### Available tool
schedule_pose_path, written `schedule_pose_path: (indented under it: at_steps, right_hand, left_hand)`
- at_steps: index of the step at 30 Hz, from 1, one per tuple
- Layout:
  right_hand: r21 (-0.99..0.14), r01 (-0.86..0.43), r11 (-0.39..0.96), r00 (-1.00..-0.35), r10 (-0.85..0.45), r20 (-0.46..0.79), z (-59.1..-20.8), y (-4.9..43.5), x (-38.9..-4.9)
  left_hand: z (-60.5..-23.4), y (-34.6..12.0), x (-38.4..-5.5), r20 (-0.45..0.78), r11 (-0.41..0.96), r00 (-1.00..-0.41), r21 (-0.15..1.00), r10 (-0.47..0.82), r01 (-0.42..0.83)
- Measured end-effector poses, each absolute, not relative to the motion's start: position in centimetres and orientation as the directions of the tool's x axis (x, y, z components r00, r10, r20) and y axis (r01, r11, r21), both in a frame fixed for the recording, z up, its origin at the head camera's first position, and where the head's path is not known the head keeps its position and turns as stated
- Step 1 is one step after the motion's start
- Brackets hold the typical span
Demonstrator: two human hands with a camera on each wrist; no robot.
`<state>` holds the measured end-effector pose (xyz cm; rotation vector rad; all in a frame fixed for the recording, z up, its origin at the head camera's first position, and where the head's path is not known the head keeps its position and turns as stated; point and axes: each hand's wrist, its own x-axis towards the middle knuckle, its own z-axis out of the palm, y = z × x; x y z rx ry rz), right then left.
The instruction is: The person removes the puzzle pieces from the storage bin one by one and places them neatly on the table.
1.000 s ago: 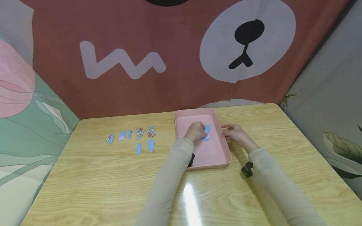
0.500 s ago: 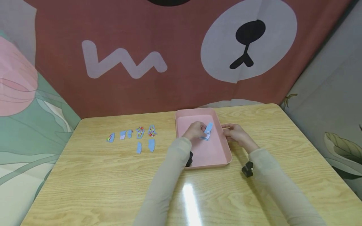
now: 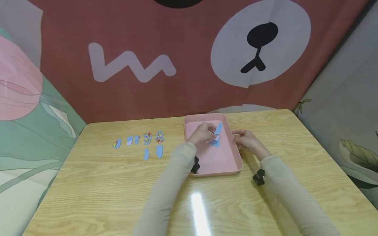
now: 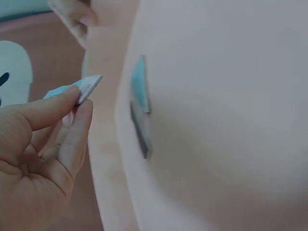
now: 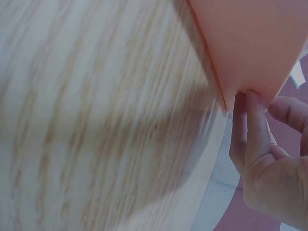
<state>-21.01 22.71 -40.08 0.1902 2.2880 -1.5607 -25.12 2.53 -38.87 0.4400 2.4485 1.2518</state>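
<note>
Tray (image 3: 217,165): pink, shallow, rectangular, on wood-grain counter (image 3: 103,190).

Left hand (image 3: 203,132): above the tray, grip of thumb and fingers pinching a blue-and-white card piece (image 4: 89,87), tilted and raised off the tray floor.

Right hand (image 3: 248,141): at the tray's right side, fingertips against its outer wall; impossible to tell whether pinching the rim as well.

Inside the tray: blue piece (image 4: 140,85) and greyish piece (image 4: 140,134), close end to end, contact unclear.

Left of the tray, back row, nearest to farthest: dotted piece (image 3: 159,136), second dotted piece (image 3: 147,138), small blue piece (image 3: 136,140), two-tone piece (image 3: 129,141), part-dotted piece (image 3: 118,143).

Left of the tray, front row: wide plain piece (image 3: 159,151), narrow plain piece (image 3: 146,154), both blue.

Nearer than the tray: pale left sleeve (image 3: 159,190), glare streak (image 3: 200,213) on the counter. Right of the tray: pale right sleeve (image 3: 295,193), black device (image 3: 259,177) at the wrist.

Behind the tray: reddish-brown cloth (image 3: 183,98), with a large animal muzzle and a white zigzag.
</note>
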Motion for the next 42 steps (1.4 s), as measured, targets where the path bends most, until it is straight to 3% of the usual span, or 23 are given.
schedule_pose_path:
  at_steps: [6, 15, 24, 42]
  right_hand:
    - [-0.872, 0.305, 0.383, -0.926, -0.095, -0.366, -40.1, 22.8, -20.9]
    - [-0.869, 0.303, 0.391, -0.927, -0.090, -0.364, -40.0, 22.8, -20.8]
    - [-0.860, 0.313, 0.403, -0.924, -0.082, -0.374, -39.9, 22.8, -20.8]
    - [-0.867, 0.315, 0.386, -0.923, -0.088, -0.374, -39.9, 22.6, -20.9]
  left_hand:
    - [-37.7, 1.7, -25.0, -0.124, 0.526, -0.888, 0.838, 0.443, 0.145]
    - [-36.3, -0.2, -24.5, -0.130, 0.399, -0.899, 0.915, 0.417, 0.053]
    - [-36.1, -2.2, -24.5, -0.102, 0.327, -0.882, 0.943, 0.460, 0.061]
    - [-37.3, -8.1, -23.6, -0.117, 0.302, -0.903, 0.953, 0.414, 0.015]
